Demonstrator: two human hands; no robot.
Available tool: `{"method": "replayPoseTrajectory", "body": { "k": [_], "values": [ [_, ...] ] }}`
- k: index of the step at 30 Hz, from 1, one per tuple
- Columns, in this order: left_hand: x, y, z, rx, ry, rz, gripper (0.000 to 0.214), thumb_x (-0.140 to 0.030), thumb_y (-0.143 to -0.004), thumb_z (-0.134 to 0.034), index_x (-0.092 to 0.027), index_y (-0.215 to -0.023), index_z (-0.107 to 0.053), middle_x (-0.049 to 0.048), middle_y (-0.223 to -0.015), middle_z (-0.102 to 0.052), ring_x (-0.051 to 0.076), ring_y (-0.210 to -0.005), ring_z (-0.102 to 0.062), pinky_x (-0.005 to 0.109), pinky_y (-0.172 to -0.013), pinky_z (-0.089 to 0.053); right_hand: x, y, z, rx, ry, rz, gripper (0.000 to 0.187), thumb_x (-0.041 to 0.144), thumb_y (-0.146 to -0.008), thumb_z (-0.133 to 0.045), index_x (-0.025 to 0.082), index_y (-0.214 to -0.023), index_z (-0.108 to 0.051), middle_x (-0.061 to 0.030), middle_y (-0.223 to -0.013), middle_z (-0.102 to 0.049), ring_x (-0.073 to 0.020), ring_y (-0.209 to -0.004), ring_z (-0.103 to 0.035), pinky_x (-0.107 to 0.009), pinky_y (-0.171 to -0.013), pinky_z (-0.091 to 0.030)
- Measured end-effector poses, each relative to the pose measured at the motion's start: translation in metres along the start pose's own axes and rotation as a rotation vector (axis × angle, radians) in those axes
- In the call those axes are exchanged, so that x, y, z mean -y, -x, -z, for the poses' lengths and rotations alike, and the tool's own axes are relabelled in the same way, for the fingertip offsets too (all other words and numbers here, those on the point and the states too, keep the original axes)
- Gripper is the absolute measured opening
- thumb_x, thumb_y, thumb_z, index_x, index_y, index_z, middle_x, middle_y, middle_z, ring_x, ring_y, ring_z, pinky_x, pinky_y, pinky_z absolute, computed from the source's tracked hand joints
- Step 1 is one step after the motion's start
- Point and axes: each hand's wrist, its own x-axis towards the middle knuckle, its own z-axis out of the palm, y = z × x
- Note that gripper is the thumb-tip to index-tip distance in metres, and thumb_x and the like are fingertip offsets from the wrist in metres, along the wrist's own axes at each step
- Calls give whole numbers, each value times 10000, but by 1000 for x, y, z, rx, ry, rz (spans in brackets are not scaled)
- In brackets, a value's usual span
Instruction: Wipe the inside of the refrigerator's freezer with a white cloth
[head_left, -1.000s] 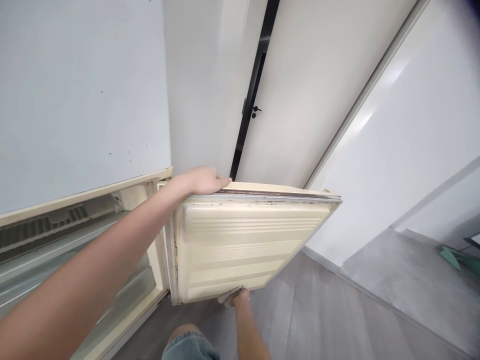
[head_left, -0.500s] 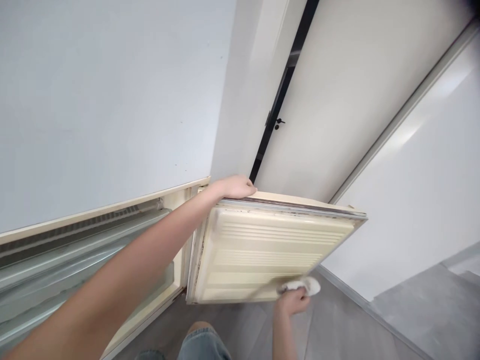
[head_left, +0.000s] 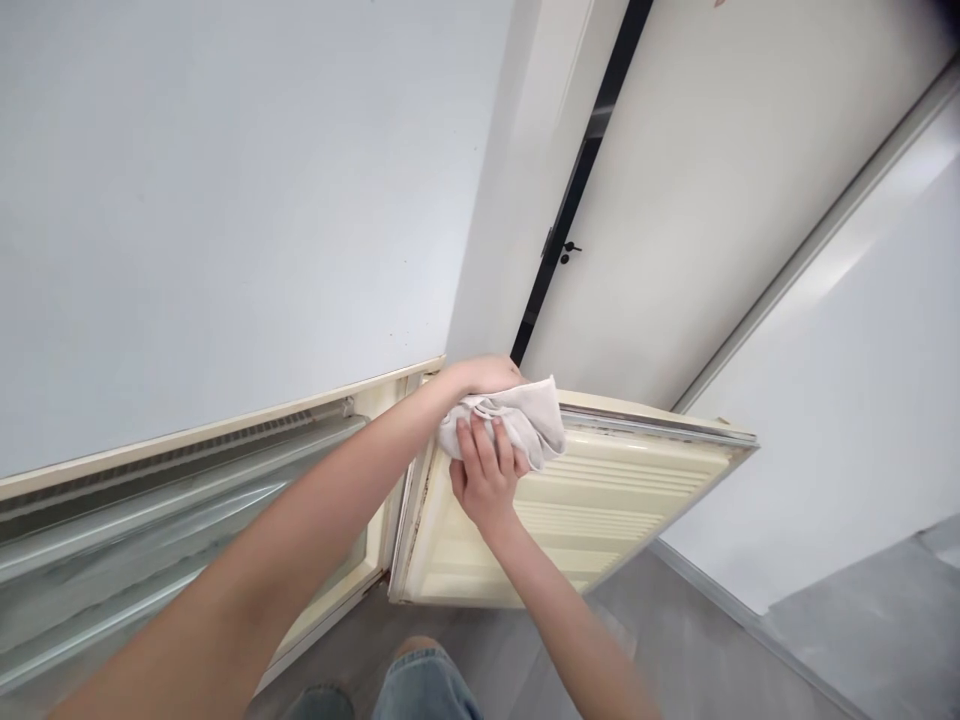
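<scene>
Now the right hand was up at the top corner of the open fridge door, where a second earlier it had been down at the door's bottom edge and half a second earlier out near the lower far corner. It had carried the grey-white cloth along with it: the fingers lay spread flat and pressed the bunched cloth against the ribbed inner panel, just under the dirty seal that ran along the top edge, so the cloth was pinned under an open palm rather than clenched. The left hand had stayed where it was in both earlier views, fingers curled over the door's top edge close to the hinge side, partly hidden by the cloth that touched it. The wiping seemed to have shifted from the bottom of the door to its upper rim. To the left the fridge cabinet stood open; a white room door rose behind.
</scene>
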Motion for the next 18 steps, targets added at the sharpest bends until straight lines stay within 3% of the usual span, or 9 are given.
{"method": "replayPoseTrajectory", "body": {
  "k": [4,7,11,15,18],
  "values": [
    [-1,2,-1,-16,11,22,245,-396,-727,-475,-209,-570,-494,30,-727,-599,171,-687,-493,335,-680,-386,4,25,-12,31,-19,100,387,217,-897,-507,251,-1256,-645,-67,-1145,-702,-230,-1236,-527,-354,-983,-271],
    [-4,4,-1,-16,13,29,267,-352,-750,-467,-222,-527,-396,4,-655,-476,156,-630,-412,350,-675,-348,4,67,-16,128,-118,162,329,163,-849,-538,271,-1105,-714,-64,-1049,-728,-199,-1049,-605,-360,-954,-300],
    [-3,5,-1,0,13,32,277,-335,-760,-471,-225,-523,-383,-2,-651,-425,154,-624,-387,349,-666,-322,10,145,-12,526,-353,197,317,92,-816,-537,244,-1014,-732,-82,-980,-741,-201,-955,-645,-347,-857,-401],
    [-1,4,-1,18,19,22,275,-334,-761,-462,-227,-537,-345,-17,-645,-372,147,-610,-352,344,-642,-280,27,217,-7,1034,-474,307,305,127,-823,-558,185,-1084,-705,-93,-1011,-746,-230,-925,-681,-335,-753,-495],
    [0,4,-1,23,17,16,265,-335,-764,-457,-227,-547,-350,-21,-647,-371,147,-614,-353,344,-632,-250,45,260,-7,1190,-481,323,332,133,-833,-549,164,-1139,-674,-93,-1116,-725,-236,-954,-690,-321,-708,-526]
  ]
}}
